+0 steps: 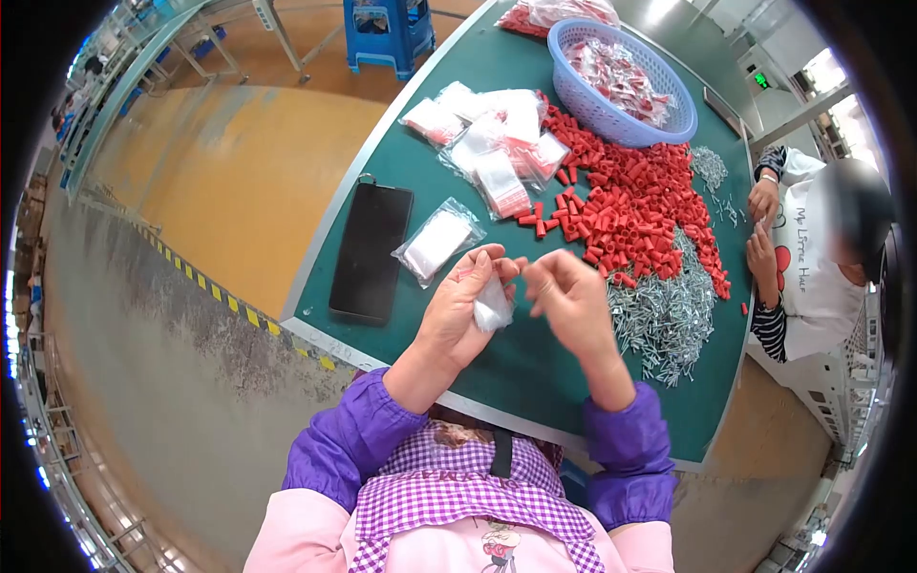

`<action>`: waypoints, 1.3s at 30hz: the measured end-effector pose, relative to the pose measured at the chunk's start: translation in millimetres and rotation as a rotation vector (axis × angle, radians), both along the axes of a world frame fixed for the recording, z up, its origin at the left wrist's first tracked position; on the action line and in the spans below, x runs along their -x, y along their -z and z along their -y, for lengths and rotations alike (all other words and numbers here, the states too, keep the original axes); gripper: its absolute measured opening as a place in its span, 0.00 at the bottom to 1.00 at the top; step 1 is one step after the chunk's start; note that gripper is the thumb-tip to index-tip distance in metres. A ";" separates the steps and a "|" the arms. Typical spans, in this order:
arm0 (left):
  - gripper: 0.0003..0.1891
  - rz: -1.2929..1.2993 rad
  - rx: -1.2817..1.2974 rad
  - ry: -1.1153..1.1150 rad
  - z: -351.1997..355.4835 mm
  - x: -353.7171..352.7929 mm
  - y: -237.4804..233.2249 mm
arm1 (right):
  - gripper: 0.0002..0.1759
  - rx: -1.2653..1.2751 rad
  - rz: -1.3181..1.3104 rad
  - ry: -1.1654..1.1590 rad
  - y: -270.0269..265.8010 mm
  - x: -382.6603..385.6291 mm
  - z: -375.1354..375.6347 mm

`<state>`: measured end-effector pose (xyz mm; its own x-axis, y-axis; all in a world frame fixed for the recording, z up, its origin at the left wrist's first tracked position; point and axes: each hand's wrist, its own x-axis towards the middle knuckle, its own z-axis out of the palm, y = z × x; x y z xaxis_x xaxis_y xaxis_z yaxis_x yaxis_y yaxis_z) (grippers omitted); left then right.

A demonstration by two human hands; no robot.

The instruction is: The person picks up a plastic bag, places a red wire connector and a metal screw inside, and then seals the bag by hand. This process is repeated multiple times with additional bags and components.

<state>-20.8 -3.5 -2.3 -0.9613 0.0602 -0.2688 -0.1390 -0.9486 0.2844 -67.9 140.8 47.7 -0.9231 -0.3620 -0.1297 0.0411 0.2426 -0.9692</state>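
My left hand [463, 304] is closed on a small clear plastic bag [493, 306], which hangs below its fingertips. Just to the right, my right hand [570, 298] has its thumb and fingers pressed together close to the bag's top; whatever they pinch is too small to make out. Beyond my hands lies a packet of clear bags [440, 242]. A heap of red plastic caps [640, 196] spreads over the green table [521, 382], and a pile of metal screws [669, 320] lies right of my right hand.
A black phone [373, 253] lies at the left. More bag packets [499, 143] are further back, beside a blue basket [583, 105] of filled bags. Across the table at the right, a co-worker [812, 239] has both hands near a small screw pile [709, 167].
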 end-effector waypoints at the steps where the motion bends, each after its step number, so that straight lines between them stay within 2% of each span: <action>1: 0.12 -0.013 -0.005 -0.006 -1.7 1.0 -1.1 | 0.14 0.088 0.060 0.005 7.1 -10.1 4.1; 4: 0.12 -0.040 -0.038 0.010 -4.2 1.2 1.9 | 0.15 0.152 0.141 -0.029 20.6 -24.6 7.9; 7: 0.11 -0.033 -0.104 0.033 -4.7 -0.7 -0.2 | 0.14 0.309 0.464 0.025 20.6 -22.1 0.5; 10: 0.11 -0.023 -0.129 0.019 -3.9 -1.8 -4.8 | 0.13 0.300 0.397 0.117 24.5 -25.4 -3.2; 11: 0.11 -0.038 -0.135 0.014 -3.5 -1.0 -4.3 | 0.12 0.245 0.380 0.060 24.5 -28.5 -3.1; 14: 0.10 -0.061 -0.149 0.033 -5.4 -1.1 -3.6 | 0.11 0.304 0.412 -0.038 25.7 -35.5 -1.3; 19: 0.10 -0.046 -0.144 0.032 -1.4 -0.8 -0.8 | 0.06 0.306 0.382 0.012 23.8 -34.1 -12.0; 24: 0.12 0.040 -0.068 -0.032 10.1 6.6 0.6 | 0.05 0.461 0.247 0.129 20.7 -32.2 -25.9; 25: 0.16 0.109 0.007 -0.037 9.4 6.8 -4.6 | 0.05 0.495 0.231 0.140 19.0 -32.0 -27.7; 28: 0.21 0.097 -0.033 0.258 15.6 -1.5 -6.6 | 0.05 0.555 0.205 0.120 17.1 -32.0 -30.0; 29: 0.23 0.160 -0.070 0.277 7.9 -5.1 -10.5 | 0.04 0.554 0.181 0.115 16.1 -32.6 -27.6; 32: 0.20 0.113 0.031 0.352 0.0 -10.7 -17.7 | 0.03 0.467 0.095 0.090 19.5 -36.7 -25.0; 33: 0.15 0.118 0.111 0.345 -3.4 -9.9 -17.6 | 0.03 0.423 0.064 0.080 22.1 -38.9 -24.8; 36: 0.11 0.163 0.220 0.314 -6.7 -8.5 -22.1 | 0.02 0.418 -0.021 0.061 27.5 -45.7 -21.6; 39: 0.08 0.202 0.307 0.285 -11.5 -9.3 -24.6 | 0.02 0.427 0.039 0.062 29.9 -49.6 -25.6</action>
<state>-11.5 8.0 22.3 -0.8445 0.2034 -0.4955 -0.4637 -0.7406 0.4863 -18.3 166.4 17.8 -0.9421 -0.3351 -0.0154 0.0813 -0.1835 -0.9797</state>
